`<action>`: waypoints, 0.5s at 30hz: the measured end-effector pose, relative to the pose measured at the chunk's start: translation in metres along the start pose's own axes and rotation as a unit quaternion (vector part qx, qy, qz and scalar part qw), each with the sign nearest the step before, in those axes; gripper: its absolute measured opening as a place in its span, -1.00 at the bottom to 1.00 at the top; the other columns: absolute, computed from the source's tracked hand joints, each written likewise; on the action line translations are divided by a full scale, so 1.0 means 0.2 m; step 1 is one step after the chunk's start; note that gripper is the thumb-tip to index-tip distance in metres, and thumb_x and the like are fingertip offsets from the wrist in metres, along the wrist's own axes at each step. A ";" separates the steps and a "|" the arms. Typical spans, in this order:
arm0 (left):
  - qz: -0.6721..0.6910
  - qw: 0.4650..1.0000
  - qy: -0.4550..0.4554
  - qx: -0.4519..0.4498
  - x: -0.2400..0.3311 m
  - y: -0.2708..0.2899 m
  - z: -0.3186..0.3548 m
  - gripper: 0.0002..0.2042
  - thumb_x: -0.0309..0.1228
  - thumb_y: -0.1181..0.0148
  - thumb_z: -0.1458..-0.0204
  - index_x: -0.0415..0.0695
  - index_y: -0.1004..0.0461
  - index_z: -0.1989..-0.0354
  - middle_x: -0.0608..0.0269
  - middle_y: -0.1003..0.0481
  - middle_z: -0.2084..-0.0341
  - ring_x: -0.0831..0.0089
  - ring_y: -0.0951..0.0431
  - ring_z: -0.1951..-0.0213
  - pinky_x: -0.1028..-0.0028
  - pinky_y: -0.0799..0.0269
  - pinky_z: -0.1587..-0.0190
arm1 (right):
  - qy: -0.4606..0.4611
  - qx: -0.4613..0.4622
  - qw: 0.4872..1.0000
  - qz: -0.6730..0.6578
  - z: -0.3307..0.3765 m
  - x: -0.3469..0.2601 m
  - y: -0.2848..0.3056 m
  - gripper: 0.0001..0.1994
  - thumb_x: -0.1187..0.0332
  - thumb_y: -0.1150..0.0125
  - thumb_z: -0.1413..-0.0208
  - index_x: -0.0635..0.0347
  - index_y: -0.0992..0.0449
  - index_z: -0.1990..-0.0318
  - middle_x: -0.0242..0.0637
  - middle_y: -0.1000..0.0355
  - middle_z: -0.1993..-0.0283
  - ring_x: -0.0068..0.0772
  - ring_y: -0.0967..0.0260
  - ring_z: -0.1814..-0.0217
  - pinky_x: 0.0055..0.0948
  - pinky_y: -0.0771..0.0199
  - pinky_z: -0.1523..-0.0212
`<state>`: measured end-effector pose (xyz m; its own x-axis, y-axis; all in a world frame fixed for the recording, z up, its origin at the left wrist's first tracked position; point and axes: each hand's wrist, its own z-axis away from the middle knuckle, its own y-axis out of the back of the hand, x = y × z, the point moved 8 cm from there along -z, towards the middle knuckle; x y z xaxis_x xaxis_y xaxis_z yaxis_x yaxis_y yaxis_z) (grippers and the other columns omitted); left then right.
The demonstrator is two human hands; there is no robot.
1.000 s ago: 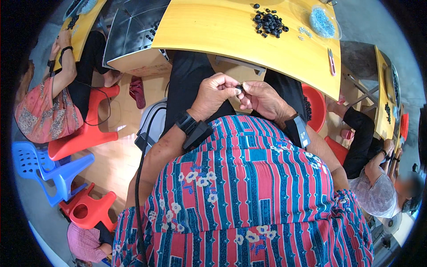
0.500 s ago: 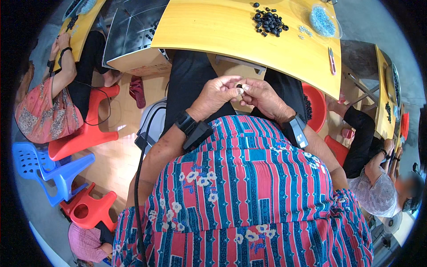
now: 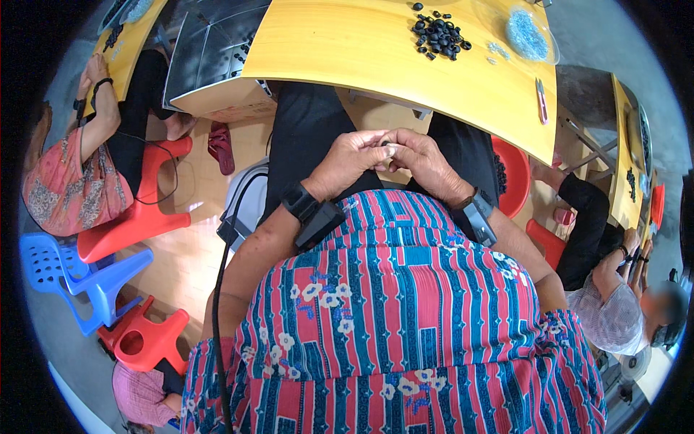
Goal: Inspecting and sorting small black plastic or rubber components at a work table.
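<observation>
Hands (image 3: 387, 155) meet over lap, both grips pinched on small pale round piece (image 3: 390, 150); steady fingertips advisable; black rubber rings (image 3: 437, 35) lie beyond on yellow surface (image 3: 347, 50).

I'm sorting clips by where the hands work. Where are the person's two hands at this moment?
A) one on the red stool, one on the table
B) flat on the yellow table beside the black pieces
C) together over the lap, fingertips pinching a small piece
C: the left hand and right hand meet over the lap, short of the yellow table, fingertips closed on a small piece.
</observation>
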<state>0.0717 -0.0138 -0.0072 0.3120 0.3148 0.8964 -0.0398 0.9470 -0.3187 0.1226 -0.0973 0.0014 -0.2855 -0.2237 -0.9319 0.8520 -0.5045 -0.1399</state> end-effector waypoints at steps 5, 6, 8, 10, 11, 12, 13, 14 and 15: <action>0.005 1.000 -0.002 0.012 0.01 -0.01 0.00 -0.64 -0.36 -0.06 -0.12 -0.29 -0.34 -0.05 0.37 -0.45 0.30 0.69 -0.41 0.31 0.66 -0.37 0.24 | 0.019 0.009 0.999 0.024 0.00 -0.01 0.00 -0.81 0.40 0.09 -0.20 0.31 -0.39 0.17 -0.36 -0.42 0.34 -0.58 -0.36 0.30 -0.57 -0.39 0.27; -0.005 1.000 -0.012 0.007 0.01 -0.01 0.00 -0.64 -0.36 -0.06 -0.12 -0.29 -0.34 -0.05 0.37 -0.45 0.29 0.69 -0.41 0.30 0.66 -0.37 0.24 | 0.018 0.009 0.999 0.024 0.00 -0.01 -0.01 -0.81 0.40 0.09 -0.20 0.31 -0.39 0.17 -0.36 -0.42 0.34 -0.58 -0.36 0.30 -0.57 -0.39 0.27; -0.015 1.000 -0.022 0.001 0.01 -0.01 0.00 -0.63 -0.35 -0.06 -0.12 -0.29 -0.34 -0.05 0.37 -0.45 0.29 0.68 -0.41 0.30 0.66 -0.37 0.24 | 0.042 0.012 0.998 0.037 0.01 -0.05 -0.02 -0.82 0.41 0.11 -0.20 0.31 -0.39 0.19 -0.37 -0.42 0.37 -0.59 -0.36 0.32 -0.57 -0.39 0.30; -0.022 1.000 -0.015 0.011 0.00 0.00 0.00 -0.63 -0.33 -0.06 -0.12 -0.29 -0.34 -0.06 0.36 -0.46 0.28 0.68 -0.42 0.30 0.65 -0.38 0.25 | 0.040 0.014 0.999 0.032 0.01 -0.03 -0.02 -0.82 0.41 0.11 -0.21 0.31 -0.39 0.19 -0.37 -0.42 0.38 -0.59 -0.36 0.33 -0.57 -0.39 0.31; -0.022 1.000 -0.015 0.011 0.00 0.00 0.00 -0.63 -0.33 -0.06 -0.12 -0.29 -0.34 -0.06 0.36 -0.46 0.28 0.68 -0.42 0.30 0.65 -0.38 0.25 | 0.038 0.016 0.999 0.026 0.00 -0.03 -0.02 -0.82 0.41 0.12 -0.21 0.31 -0.39 0.19 -0.37 -0.41 0.38 -0.59 -0.36 0.34 -0.58 -0.39 0.31; -0.026 0.999 -0.014 0.014 0.00 0.00 0.00 -0.63 -0.33 -0.06 -0.13 -0.29 -0.34 -0.05 0.35 -0.46 0.29 0.68 -0.42 0.31 0.65 -0.38 0.26 | 0.038 0.016 0.999 0.026 0.00 -0.03 -0.02 -0.82 0.41 0.12 -0.21 0.31 -0.39 0.19 -0.37 -0.41 0.38 -0.59 -0.36 0.34 -0.58 -0.39 0.31; -0.030 0.999 -0.012 0.018 0.00 0.01 0.00 -0.63 -0.33 -0.06 -0.13 -0.30 -0.34 -0.05 0.35 -0.46 0.29 0.68 -0.42 0.32 0.65 -0.38 0.27 | 0.036 0.013 0.999 0.013 0.00 -0.02 -0.02 -0.82 0.40 0.11 -0.21 0.32 -0.39 0.20 -0.37 -0.41 0.39 -0.59 -0.36 0.34 -0.58 -0.39 0.32; -0.030 0.999 -0.012 0.018 -0.01 0.01 0.00 -0.63 -0.33 -0.06 -0.13 -0.30 -0.34 -0.05 0.35 -0.46 0.29 0.68 -0.42 0.32 0.65 -0.38 0.27 | 0.034 0.010 0.999 -0.001 0.00 -0.02 -0.02 -0.81 0.39 0.11 -0.22 0.32 -0.39 0.20 -0.37 -0.41 0.39 -0.59 -0.36 0.34 -0.58 -0.39 0.32; -0.016 1.000 -0.012 0.023 -0.01 0.01 0.01 -0.63 -0.35 -0.05 -0.13 -0.31 -0.34 -0.05 0.35 -0.46 0.29 0.67 -0.43 0.33 0.66 -0.38 0.27 | 0.033 0.009 0.999 -0.001 0.00 -0.02 -0.02 -0.81 0.39 0.11 -0.22 0.32 -0.39 0.20 -0.37 -0.41 0.39 -0.59 -0.36 0.34 -0.58 -0.39 0.32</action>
<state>0.0697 -0.0127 -0.0094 0.2911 0.2852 0.9132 -0.0743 0.9584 -0.2756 0.1195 -0.0940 0.0066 -0.2567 -0.1667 -0.9520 0.8430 -0.5204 -0.1362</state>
